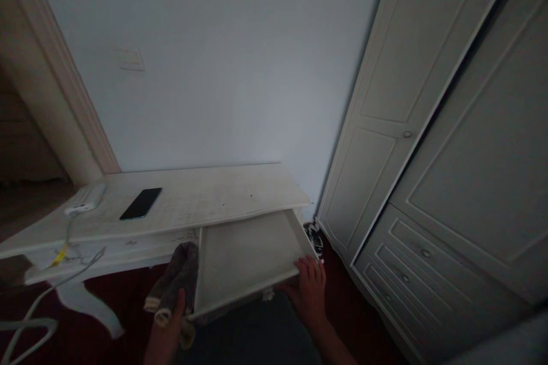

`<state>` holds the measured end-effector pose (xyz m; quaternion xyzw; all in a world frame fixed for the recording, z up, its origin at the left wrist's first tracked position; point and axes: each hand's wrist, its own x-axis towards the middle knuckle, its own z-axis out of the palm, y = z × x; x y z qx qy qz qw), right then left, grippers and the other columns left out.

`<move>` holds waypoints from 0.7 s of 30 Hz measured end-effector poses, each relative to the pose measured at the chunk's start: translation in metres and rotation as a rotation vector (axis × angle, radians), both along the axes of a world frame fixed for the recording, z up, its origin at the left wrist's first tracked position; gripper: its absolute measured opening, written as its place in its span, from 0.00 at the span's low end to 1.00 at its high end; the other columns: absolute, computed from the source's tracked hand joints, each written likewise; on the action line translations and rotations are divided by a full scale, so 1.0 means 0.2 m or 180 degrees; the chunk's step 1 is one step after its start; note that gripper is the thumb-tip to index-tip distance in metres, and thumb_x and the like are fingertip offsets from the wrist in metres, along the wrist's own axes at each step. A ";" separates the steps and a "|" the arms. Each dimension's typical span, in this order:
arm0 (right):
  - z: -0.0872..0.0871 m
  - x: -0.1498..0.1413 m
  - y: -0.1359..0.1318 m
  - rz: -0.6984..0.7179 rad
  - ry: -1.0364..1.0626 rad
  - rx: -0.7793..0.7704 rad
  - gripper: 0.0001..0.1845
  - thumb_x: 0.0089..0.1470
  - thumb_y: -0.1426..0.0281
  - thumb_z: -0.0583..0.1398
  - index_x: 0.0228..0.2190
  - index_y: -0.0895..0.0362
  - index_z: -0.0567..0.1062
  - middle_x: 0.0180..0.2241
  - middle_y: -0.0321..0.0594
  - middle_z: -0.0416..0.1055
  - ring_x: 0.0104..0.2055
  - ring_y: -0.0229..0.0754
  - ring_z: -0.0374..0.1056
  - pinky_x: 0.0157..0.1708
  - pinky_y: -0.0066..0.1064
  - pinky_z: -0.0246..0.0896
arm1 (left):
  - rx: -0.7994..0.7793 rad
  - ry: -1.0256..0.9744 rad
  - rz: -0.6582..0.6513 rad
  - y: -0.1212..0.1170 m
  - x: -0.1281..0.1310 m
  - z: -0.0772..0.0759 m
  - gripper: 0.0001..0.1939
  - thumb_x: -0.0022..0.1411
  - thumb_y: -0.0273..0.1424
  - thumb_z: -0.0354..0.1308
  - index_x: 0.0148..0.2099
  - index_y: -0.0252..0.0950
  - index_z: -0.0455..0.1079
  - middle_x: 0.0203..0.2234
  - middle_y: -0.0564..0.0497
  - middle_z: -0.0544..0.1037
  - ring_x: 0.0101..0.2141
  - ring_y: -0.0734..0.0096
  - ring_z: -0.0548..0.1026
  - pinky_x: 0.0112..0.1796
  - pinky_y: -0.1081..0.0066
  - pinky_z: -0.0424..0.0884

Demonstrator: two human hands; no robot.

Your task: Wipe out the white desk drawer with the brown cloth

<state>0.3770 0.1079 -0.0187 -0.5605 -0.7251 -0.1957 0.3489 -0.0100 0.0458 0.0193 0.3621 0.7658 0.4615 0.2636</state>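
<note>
A white drawer (250, 259) stands pulled out from the white table (205, 188), and its bare inside faces up. My right hand (310, 288) grips the drawer's front right corner, fingers over the rim and thumb along the front. Just left of the drawer, my left hand (170, 322) is closed on a folded grey cloth (182, 274) with beige edges. The cloth is against or very close to the drawer's left side; I cannot tell if they touch. Part of the left hand's fingers is hidden behind the cloth.
On the tabletop lie a black phone (141, 203) and a white power strip (85, 198) whose cable (38, 302) hangs down at left. A dark shoe (314, 238) is on the red floor beyond the drawer. A white wardrobe (385, 142) with drawers stands close on the right.
</note>
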 end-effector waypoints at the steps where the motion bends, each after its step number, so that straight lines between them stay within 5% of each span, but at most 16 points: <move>1: 0.01 0.00 0.00 -0.0021 0.0007 -0.0077 0.31 0.59 0.42 0.67 0.50 0.52 0.74 0.50 0.49 0.77 0.60 0.63 0.67 0.66 0.58 0.49 | 0.0183 0.0158 -0.0128 -0.03 0.01 0.00 0.39 0.63 0.57 0.57 0.62 0.30 0.74 0.52 0.34 0.84 0.58 0.38 0.79 0.59 0.43 0.76; 4: 0.04 -0.01 -0.01 -0.0065 0.0004 -0.0218 0.28 0.58 0.43 0.68 0.47 0.51 0.74 0.49 0.48 0.76 0.58 0.62 0.68 0.65 0.58 0.51 | 0.0639 0.0583 -0.0527 -0.10 0.11 -0.02 0.31 0.62 0.48 0.61 0.63 0.39 0.75 0.57 0.41 0.83 0.62 0.43 0.76 0.64 0.45 0.71; 6: 0.05 -0.01 -0.01 -0.0080 0.0030 -0.0240 0.27 0.59 0.44 0.68 0.46 0.51 0.74 0.48 0.48 0.76 0.57 0.62 0.68 0.64 0.57 0.51 | 0.1125 0.1464 -0.0851 -0.12 0.19 -0.05 0.30 0.63 0.38 0.61 0.67 0.43 0.72 0.65 0.44 0.77 0.68 0.44 0.68 0.69 0.42 0.62; 8: 0.06 -0.01 -0.01 -0.0075 0.0049 -0.0224 0.27 0.58 0.44 0.69 0.46 0.51 0.74 0.47 0.48 0.75 0.56 0.61 0.68 0.63 0.57 0.52 | 0.1521 0.2640 -0.1075 -0.11 0.24 -0.08 0.37 0.62 0.27 0.60 0.73 0.47 0.66 0.68 0.44 0.73 0.70 0.41 0.65 0.71 0.37 0.53; 11: 0.05 -0.03 0.00 -0.0048 -0.0005 -0.0165 0.28 0.58 0.43 0.69 0.45 0.51 0.73 0.45 0.47 0.74 0.54 0.61 0.67 0.61 0.57 0.55 | 0.1744 0.3746 -0.1083 -0.06 0.21 -0.11 0.49 0.64 0.20 0.58 0.80 0.55 0.48 0.65 0.45 0.76 0.65 0.43 0.71 0.70 0.38 0.55; 14: 0.03 -0.06 -0.01 -0.0040 -0.0016 -0.0127 0.25 0.60 0.45 0.67 0.44 0.51 0.73 0.43 0.45 0.73 0.51 0.60 0.67 0.59 0.57 0.57 | 0.1768 0.4051 -0.1150 0.00 0.10 -0.13 0.53 0.65 0.17 0.55 0.81 0.57 0.37 0.62 0.47 0.79 0.62 0.47 0.75 0.68 0.44 0.60; 21: 0.03 -0.11 -0.04 -0.0087 0.0116 -0.0128 0.19 0.63 0.50 0.67 0.43 0.49 0.72 0.43 0.44 0.73 0.51 0.60 0.67 0.58 0.56 0.59 | 0.1681 0.4063 -0.1180 -0.01 0.07 -0.08 0.53 0.63 0.17 0.53 0.81 0.54 0.37 0.62 0.49 0.80 0.60 0.49 0.77 0.67 0.45 0.62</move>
